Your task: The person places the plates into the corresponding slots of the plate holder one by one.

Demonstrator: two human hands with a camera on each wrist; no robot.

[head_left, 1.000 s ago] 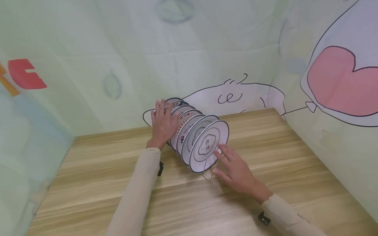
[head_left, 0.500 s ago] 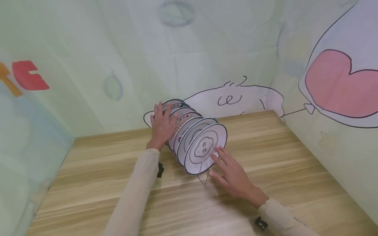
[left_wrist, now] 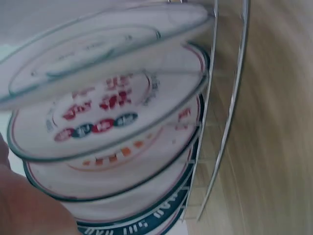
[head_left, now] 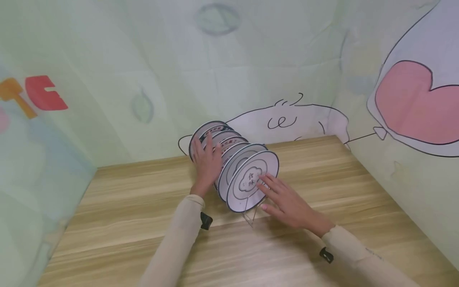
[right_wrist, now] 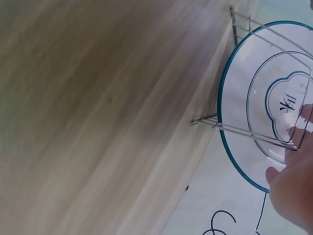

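Several round white plates with dark rims stand on edge in a row in a metal wire dish rack (right_wrist: 208,120). The front plate (head_left: 247,192) has a flower-shaped outline and characters at its centre. My left hand (head_left: 208,164) lies along the left side of the row, fingers extended over the plates' edges; its fingertips reach the back plates. In the left wrist view, part of that hand (left_wrist: 34,208) is beside plates (left_wrist: 102,105) with red and orange prints. My right hand (head_left: 289,207), fingers fairly straight, is at the lower right of the front plate and rack end.
The rack stands on a wood-grain table (head_left: 143,223) near its back edge. Printed cloth walls (head_left: 172,87) rise behind and at both sides, with a cartoon outline and a pink heart. Both sleeves carry small black clips (head_left: 326,255).
The rack's near end has shifted slightly left. My left hand has moved a little right, uncovering more of the back plates' left edges. My right hand stays by the front plate.
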